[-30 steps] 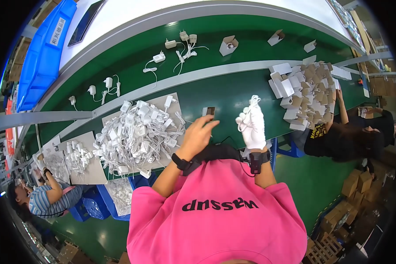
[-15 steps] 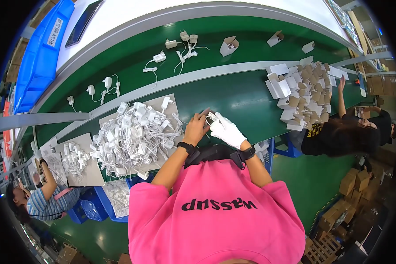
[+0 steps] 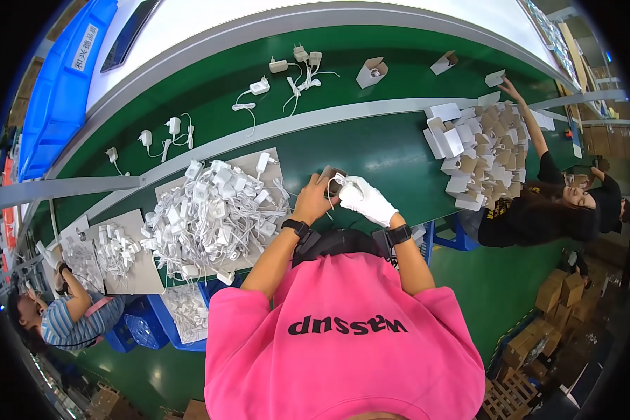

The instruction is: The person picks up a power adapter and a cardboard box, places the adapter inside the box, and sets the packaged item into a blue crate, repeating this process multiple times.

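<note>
The gloved right hand [image 3: 368, 201], closed around a coiled white cable [image 3: 340, 180], has moved against the small open carton [image 3: 334, 171] gripped by the left hand [image 3: 313, 201], bringing both items together.

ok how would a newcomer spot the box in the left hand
On the long green table, find the heap of white chargers. Just right of it, a bare left hand grips a small box. Unlike the boxes piled farther right, it is held, beside a white-gloved right hand.
</note>
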The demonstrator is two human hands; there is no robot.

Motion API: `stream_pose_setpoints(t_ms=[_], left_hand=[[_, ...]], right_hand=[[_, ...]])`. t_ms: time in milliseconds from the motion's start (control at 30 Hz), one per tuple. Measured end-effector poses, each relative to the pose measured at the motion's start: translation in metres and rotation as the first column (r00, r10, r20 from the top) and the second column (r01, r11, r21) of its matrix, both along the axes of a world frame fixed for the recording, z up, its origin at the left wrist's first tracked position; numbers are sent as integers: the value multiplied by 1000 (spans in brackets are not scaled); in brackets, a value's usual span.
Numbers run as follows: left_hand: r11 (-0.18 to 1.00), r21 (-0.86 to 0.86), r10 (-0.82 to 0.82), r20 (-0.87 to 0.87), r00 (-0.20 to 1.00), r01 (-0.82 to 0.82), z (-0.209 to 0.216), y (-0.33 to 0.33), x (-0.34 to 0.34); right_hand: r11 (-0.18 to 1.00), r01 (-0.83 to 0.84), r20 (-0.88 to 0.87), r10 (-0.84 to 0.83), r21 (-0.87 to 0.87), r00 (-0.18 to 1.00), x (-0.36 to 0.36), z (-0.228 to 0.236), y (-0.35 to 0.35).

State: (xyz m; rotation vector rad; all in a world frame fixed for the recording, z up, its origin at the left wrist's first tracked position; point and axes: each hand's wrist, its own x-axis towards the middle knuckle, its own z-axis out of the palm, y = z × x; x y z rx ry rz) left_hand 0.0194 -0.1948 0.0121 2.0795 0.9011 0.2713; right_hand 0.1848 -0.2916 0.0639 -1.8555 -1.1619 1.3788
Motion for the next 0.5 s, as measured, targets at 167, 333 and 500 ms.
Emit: stream_pose_setpoints(t_ms=[167, 333, 500], left_hand=[[996, 89, 1, -15, 1000, 0, -10, 0, 3], [954, 279, -92, -73, 993, 109, -10, -2, 3], [934, 345, -104, 6, 995, 96, -12, -1, 2]], right_hand=[[996, -73, 199, 63, 43, 978, 0, -3, -5], [985, -140, 343, 97, 104, 934, 2, -12, -8], [980, 18, 355, -89, 196, 931, -11, -10, -4]])
